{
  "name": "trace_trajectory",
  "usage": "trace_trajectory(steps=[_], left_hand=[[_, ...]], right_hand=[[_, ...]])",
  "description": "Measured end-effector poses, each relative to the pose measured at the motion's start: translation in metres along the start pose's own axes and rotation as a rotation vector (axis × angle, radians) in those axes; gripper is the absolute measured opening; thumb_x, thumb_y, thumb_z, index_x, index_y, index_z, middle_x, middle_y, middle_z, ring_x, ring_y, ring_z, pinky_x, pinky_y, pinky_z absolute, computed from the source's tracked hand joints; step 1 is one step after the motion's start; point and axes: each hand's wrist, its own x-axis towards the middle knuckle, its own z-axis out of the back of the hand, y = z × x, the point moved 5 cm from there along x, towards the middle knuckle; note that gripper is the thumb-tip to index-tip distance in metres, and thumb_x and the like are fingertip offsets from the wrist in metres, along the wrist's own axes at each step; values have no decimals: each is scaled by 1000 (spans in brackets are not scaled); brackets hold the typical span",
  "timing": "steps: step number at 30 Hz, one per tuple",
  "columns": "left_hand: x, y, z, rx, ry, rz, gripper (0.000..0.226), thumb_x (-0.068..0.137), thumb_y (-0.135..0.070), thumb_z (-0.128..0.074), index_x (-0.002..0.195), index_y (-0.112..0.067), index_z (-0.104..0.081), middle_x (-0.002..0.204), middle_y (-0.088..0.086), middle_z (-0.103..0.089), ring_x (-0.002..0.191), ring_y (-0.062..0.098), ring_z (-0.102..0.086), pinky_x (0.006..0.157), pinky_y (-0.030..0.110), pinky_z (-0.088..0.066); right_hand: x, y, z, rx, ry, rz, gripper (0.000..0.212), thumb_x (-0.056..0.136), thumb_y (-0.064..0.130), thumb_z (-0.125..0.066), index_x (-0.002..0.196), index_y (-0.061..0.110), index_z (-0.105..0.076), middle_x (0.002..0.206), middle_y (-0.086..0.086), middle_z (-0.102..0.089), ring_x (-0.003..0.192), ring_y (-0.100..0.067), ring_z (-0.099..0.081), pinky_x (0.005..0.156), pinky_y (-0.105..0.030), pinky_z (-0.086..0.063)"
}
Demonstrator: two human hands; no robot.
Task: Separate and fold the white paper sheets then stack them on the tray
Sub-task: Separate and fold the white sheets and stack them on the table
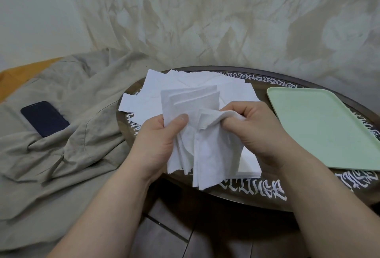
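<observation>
My left hand [158,140] grips a bunch of white paper sheets [185,105] above the front of the round dark table [257,194], thumb pressed on top. My right hand [259,128] pinches one sheet [213,150] at its upper corner and holds it a little apart from the bunch, so that it hangs down. More white sheets [181,83] lie spread over the table behind the hands, and a neat pile [249,165] sits under my right wrist. The pale green tray [320,126] lies on the table at the right with nothing on it.
A dark blue phone [44,118] lies on crumpled beige cloth [67,155] to the left of the table. A pale patterned curtain [205,15] hangs behind. Dark floor tiles [185,233] show under the table's front edge.
</observation>
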Motion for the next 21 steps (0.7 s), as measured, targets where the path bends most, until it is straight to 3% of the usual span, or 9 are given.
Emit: trace_trajectory(steps=[5,9,13,17,21], left_hand=[[-2,0,-4,-1,65,-7,24,82,-23,-60,97,-8,-72,99,12,-76,92,25,-73,82,37,-58],[-4,3,-11,19,154,7,21,83,-18,-68,101,-8,-73,102,12,-75,94,24,-72,83,32,-58],[-3,2,-10,34,133,-24,17,80,-23,-73,89,-9,-78,98,15,-75,91,25,-72,85,38,-57],[-4,1,-11,39,146,-19,28,82,-34,-71,90,-8,-78,100,17,-75,95,28,-72,87,39,-57],[-4,0,-11,-20,149,-4,38,86,-33,-54,97,-3,-76,111,19,-72,110,32,-67,103,48,-47]], right_hand=[[-2,4,-4,25,63,31,22,82,1,-57,74,14,-73,68,5,-61,66,-5,-50,58,-18,-37],[0,3,-6,30,57,44,18,83,3,-62,73,14,-72,69,2,-62,67,-7,-51,60,-20,-38],[1,-1,-2,15,14,52,9,81,5,-63,78,9,-71,79,-18,-65,69,-12,-51,66,-29,-38],[2,-2,-1,35,10,54,7,80,4,-63,77,6,-69,70,-13,-60,68,-12,-49,65,-30,-36],[2,-3,0,75,-12,46,5,80,3,-64,75,3,-66,68,-4,-55,66,-12,-46,64,-28,-33]])
